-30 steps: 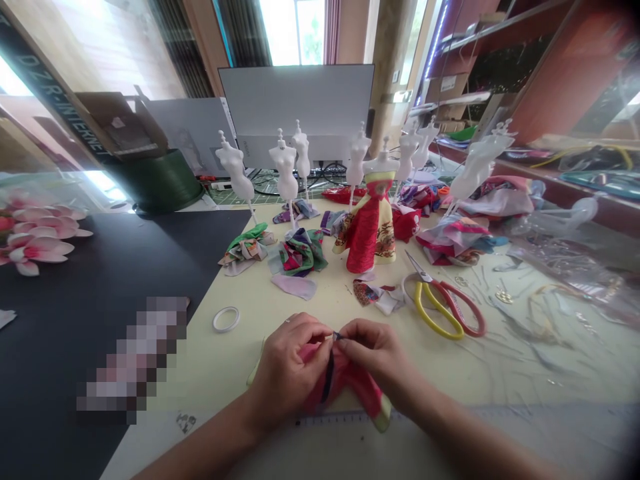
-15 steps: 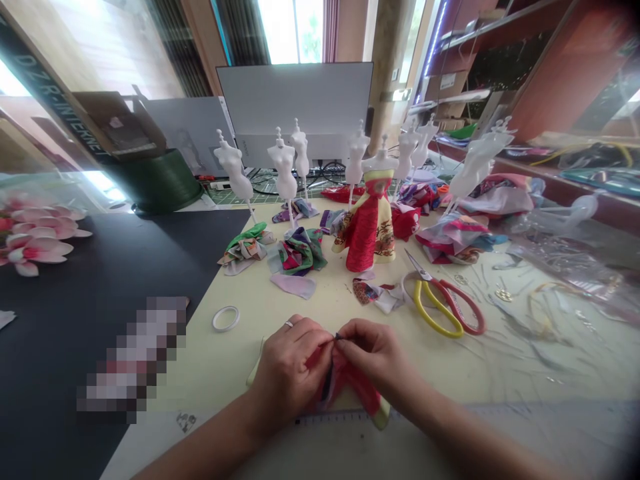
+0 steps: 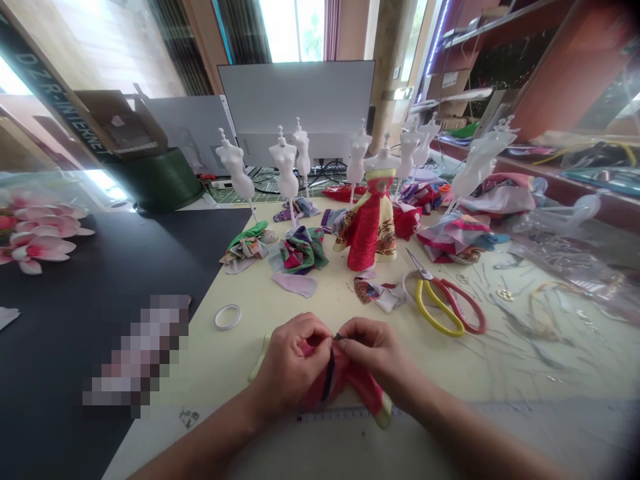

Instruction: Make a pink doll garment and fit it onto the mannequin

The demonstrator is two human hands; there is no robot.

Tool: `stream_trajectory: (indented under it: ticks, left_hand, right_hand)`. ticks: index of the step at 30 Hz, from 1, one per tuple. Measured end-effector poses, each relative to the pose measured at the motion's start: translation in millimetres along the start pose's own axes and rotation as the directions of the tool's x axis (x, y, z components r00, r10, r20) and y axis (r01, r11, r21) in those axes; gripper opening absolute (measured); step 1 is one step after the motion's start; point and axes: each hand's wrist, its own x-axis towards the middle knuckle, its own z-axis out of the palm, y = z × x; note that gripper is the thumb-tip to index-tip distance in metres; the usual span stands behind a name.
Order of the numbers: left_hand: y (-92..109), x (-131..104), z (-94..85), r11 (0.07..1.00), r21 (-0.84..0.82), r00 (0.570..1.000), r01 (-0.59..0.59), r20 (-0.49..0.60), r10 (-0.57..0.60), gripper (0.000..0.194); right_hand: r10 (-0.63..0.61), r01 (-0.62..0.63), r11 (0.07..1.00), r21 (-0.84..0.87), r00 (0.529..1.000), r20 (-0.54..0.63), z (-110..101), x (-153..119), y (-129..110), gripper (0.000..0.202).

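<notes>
A small red garment (image 3: 367, 387) with a dark strip and pale yellow edges hangs between my two hands, low in the middle of the head view. My left hand (image 3: 295, 357) pinches its upper edge with thumb and forefinger. Close beside it, the fingertips of my right hand (image 3: 370, 343) are pressed together on the same edge, with a tiny dark bit showing between them. The fingertips of both hands nearly touch. Part of the garment is hidden behind my left hand.
Scissors (image 3: 443, 300) with yellow and red handles lie right of my hands, a white ring (image 3: 227, 317) to the left. Behind stand several white mannequins (image 3: 285, 170), a red dress form (image 3: 367, 227) and fabric bundles (image 3: 300, 250). A ruler (image 3: 345, 415) runs along the front.
The fingers of my left hand have shifted and opened out a little, so more of the red cloth and dark strip shows. My right hand has barely moved.
</notes>
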Motion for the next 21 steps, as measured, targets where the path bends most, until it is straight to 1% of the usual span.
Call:
stream_trajectory:
  ticks: [4,7,9,15,18,21]
  left_hand:
    - [2.9,1.3,-1.6,0.985,-0.109,0.991,0.136,0.027,-0.133,0.013]
    - [2.8,1.2,-2.8,0.955,-0.173,0.971,0.240,0.057,-0.234,0.011]
    - [1.7,1.1,-3.6,0.931,-0.223,0.957,0.290,0.078,-0.280,0.011]
    - [0.7,2.2,-5.6,0.819,-0.409,0.915,0.403,0.157,-0.372,0.015]
    - [1.7,2.7,-5.9,0.780,-0.445,0.897,0.440,0.177,-0.405,0.014]
    - [2.5,2.4,-6.6,0.770,-0.462,0.897,0.440,0.180,-0.404,0.015]
  right_hand:
    - [0.032,-0.032,0.996,0.080,0.999,0.006,-1.5,0.2,1.4,0.010]
    - [0.055,-0.056,0.988,0.143,0.998,0.011,-2.2,0.6,3.1,0.011]
    - [0.066,-0.067,0.982,0.175,0.998,0.010,-2.5,0.9,3.9,0.011]
    - [0.078,-0.080,0.972,0.220,0.997,0.019,-3.9,1.5,6.1,0.010]
    - [0.094,-0.097,0.961,0.261,0.995,0.023,-4.7,1.6,6.5,0.011]
    - [0.122,-0.133,0.927,0.351,0.991,0.053,-5.4,1.7,5.2,0.012]
